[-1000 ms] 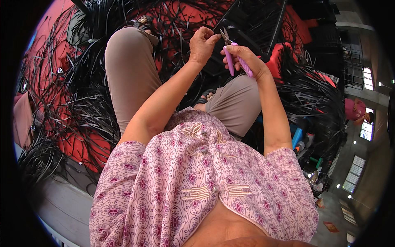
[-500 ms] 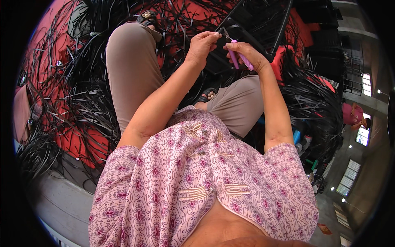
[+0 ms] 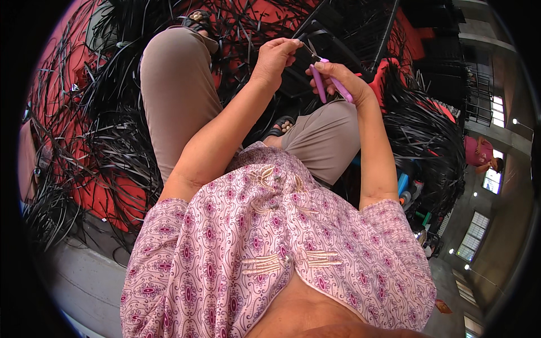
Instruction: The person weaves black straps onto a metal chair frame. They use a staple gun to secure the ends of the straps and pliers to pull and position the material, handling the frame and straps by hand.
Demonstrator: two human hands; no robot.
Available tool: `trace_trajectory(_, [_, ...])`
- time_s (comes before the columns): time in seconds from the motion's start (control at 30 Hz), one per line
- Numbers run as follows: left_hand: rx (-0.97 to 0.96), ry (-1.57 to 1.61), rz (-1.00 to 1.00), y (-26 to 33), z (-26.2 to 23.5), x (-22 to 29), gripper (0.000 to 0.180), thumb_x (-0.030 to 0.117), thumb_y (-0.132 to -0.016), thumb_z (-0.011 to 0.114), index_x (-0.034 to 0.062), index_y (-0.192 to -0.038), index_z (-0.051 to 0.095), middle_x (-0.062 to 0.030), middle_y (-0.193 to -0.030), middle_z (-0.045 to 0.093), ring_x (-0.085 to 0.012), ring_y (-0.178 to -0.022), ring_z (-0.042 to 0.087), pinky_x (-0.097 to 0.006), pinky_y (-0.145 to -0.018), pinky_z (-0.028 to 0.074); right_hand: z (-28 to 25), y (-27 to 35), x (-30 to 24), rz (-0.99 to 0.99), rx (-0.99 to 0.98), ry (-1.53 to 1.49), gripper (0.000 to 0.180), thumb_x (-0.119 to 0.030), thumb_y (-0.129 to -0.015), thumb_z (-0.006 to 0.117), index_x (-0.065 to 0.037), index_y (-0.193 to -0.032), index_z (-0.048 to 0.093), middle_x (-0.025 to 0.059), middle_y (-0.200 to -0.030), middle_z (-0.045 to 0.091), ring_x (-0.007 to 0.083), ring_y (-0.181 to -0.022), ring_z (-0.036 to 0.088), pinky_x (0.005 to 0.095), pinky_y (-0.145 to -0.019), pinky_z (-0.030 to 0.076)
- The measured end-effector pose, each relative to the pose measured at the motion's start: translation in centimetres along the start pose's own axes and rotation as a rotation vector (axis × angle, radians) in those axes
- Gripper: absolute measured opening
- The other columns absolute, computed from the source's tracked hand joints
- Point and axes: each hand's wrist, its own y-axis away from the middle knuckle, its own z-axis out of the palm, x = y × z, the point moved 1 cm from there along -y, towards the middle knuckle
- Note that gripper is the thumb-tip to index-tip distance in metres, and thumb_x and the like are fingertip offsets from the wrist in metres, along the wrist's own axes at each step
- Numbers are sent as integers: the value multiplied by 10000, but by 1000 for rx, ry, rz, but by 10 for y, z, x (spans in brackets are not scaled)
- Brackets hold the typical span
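Observation:
My right hand (image 3: 342, 80) is closed round a pair of snips (image 3: 319, 84) with purple handles. The handles stand spread, and the thin metal blades point up and left toward my other hand. Thumb and fingertips of my left hand (image 3: 274, 61) are pinched together just left of the blade tips. Whatever lies in that pinch is too small to make out. Beyond both hands a black frame (image 3: 389, 42) with dark bars and strips slants across. Loose flat black strips (image 3: 121, 143) lie heaped all around.
Red sheeting (image 3: 110, 197) shows beneath the strips on the left. My bent knees (image 3: 174, 84) flank the work. A thick bundle of black strips (image 3: 425, 141) hangs at the right, beside a blue object (image 3: 403, 182). Another person (image 3: 478, 151) is far off at the right.
The snips have shifted slightly down and right, away from my left fingertips, and their blades look more spread. My left hand has risen slightly and stays pinched.

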Motion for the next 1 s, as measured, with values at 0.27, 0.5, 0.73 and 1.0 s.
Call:
trace_trajectory(0.27, [-12, 15, 14, 2, 1, 3, 143, 193, -846, 693, 55, -818, 722, 30, -721, 611, -70, -634, 506, -220, -602, 406, -3, -17, -19, -44, 18, -24, 544, -513, -887, 600, -21, -1110, 664, 63, -858, 692, 103, -712, 662, 160, -513, 428])
trace_trajectory(0.5, [9, 8, -3, -1, -3, 0, 112, 169, -852, 694, 68, -814, 723, 34, -722, 631, -57, -636, 517, -202, -600, 411, 0, -21, -16, -158, 62, 6, 491, -447, -851, 650, -17, -1085, 674, 47, -811, 664, 110, -646, 625, 196, -534, 445])
trace_trajectory(0.73, [63, 9, -14, -1, 2, -7, 85, 144, -835, 710, 75, -787, 708, 37, -694, 603, -61, -612, 518, -209, -576, 414, -8, -8, 6, -156, 157, 67, 411, -354, -821, 708, -6, -1034, 663, 8, -736, 599, 92, -596, 566, 232, -542, 467])
trace_trajectory(1.0, [368, -159, -105, -18, -68, -42, 221, 128, -943, 599, 70, -1152, 644, -13, -813, 674, -101, -671, 650, -220, -551, 467, 33, 108, 62, -294, -24, -288, 616, -407, -855, 597, 46, -1270, 559, 92, -1028, 679, 151, -875, 653, 233, -682, 472])
